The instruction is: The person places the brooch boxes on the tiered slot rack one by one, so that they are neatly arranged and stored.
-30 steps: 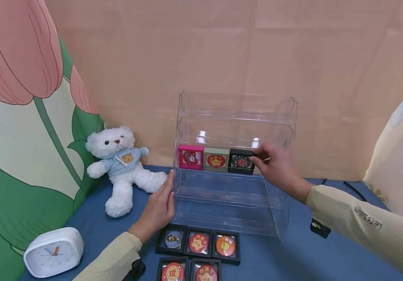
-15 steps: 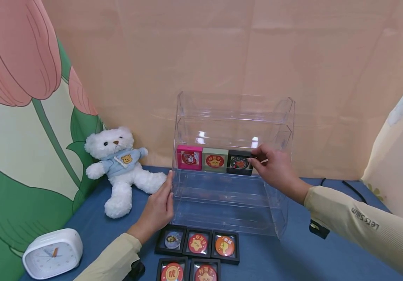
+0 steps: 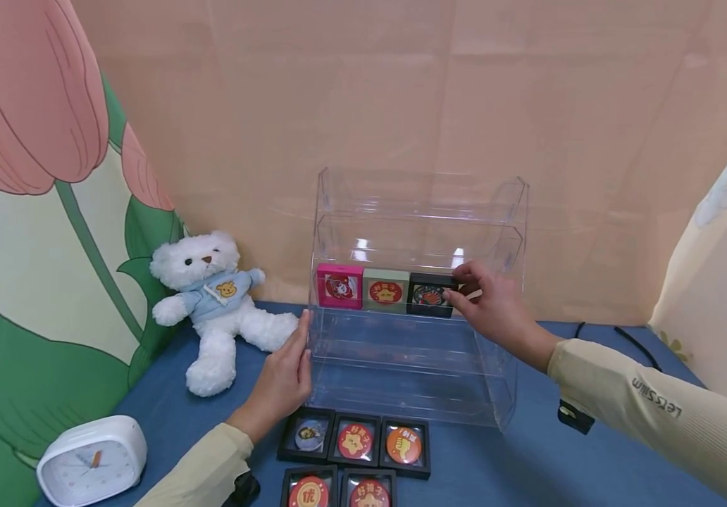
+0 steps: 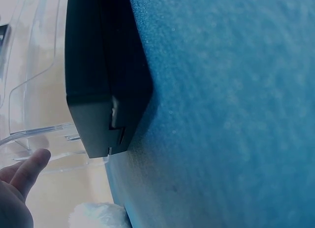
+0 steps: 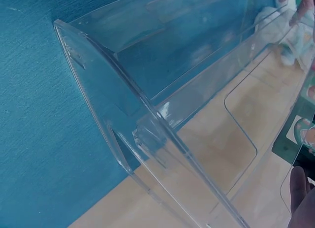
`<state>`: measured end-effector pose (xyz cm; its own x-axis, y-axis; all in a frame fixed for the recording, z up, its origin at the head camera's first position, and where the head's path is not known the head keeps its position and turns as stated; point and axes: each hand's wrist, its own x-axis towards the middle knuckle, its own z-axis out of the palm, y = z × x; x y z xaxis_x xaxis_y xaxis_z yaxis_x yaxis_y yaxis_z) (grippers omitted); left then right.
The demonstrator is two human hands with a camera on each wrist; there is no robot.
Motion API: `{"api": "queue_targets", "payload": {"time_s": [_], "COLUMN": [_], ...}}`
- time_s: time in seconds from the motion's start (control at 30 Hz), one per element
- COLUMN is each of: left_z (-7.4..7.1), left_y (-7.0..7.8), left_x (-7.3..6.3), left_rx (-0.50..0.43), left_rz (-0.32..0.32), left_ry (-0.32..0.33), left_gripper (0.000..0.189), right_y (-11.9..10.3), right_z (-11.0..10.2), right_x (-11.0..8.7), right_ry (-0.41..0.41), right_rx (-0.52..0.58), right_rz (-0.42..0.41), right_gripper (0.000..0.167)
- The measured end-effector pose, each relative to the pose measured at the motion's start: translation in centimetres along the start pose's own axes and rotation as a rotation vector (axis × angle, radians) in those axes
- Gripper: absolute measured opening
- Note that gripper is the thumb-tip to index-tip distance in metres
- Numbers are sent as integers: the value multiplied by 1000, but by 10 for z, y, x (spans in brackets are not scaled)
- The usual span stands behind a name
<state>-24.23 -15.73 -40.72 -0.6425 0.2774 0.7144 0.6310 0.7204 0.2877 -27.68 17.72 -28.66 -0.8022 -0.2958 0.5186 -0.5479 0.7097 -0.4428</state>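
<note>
A clear tiered display rack (image 3: 401, 366) stands on the blue cloth. On one of its middle tiers, a pink box (image 3: 340, 286), a pale green box (image 3: 385, 290) and a black box (image 3: 428, 295) sit side by side, each with a round badge in front. My right hand (image 3: 499, 299) pinches the right end of the black box between thumb and fingers; in the right wrist view that hand (image 5: 302, 206) shows at the edge. With straight fingers, my left hand (image 3: 277, 384) rests against the rack's left side. The left wrist view shows that hand (image 4: 19, 188) near the clear plastic.
Several black-framed badges (image 3: 355, 440) lie in front of the rack, one frame (image 4: 93, 65) looming close in the left wrist view. A white teddy bear (image 3: 224, 289) sits left, with a white alarm clock (image 3: 92, 461) nearer. A black cable (image 3: 637, 346) lies behind right.
Both hands stay almost where they were. The right thumb has slid slightly left and down over the front of the black box.
</note>
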Motion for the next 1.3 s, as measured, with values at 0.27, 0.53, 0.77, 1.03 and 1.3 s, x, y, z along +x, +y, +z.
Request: {"api": "queue_targets", "payload": {"time_s": [0.27,0.53,0.77,1.03,1.3], "left_z": [0,1,-1,-1,-2], "left_y": [-1,-2,-2,0,1], "left_x": [0,-1,2,3,2], "left_rx": [7,1,2,6,-3], "left_rz": [7,47,62,46,46], "left_ry": [-2,32,40,18,18], "left_gripper": [78,77,75,74,75], "right_y": [-1,-10,-28,-39,-32], "right_z": [-4,-4,11,27,44], "right_x": [-5,-36,-69,-83,-104], "right_ry": [28,70,-23,-118,-319], "right_rx": [-6,-106,-30,51,138], "right_rz": [-5,-155,-234,-253,-137], "right_gripper": [32,29,22,18,14]}}
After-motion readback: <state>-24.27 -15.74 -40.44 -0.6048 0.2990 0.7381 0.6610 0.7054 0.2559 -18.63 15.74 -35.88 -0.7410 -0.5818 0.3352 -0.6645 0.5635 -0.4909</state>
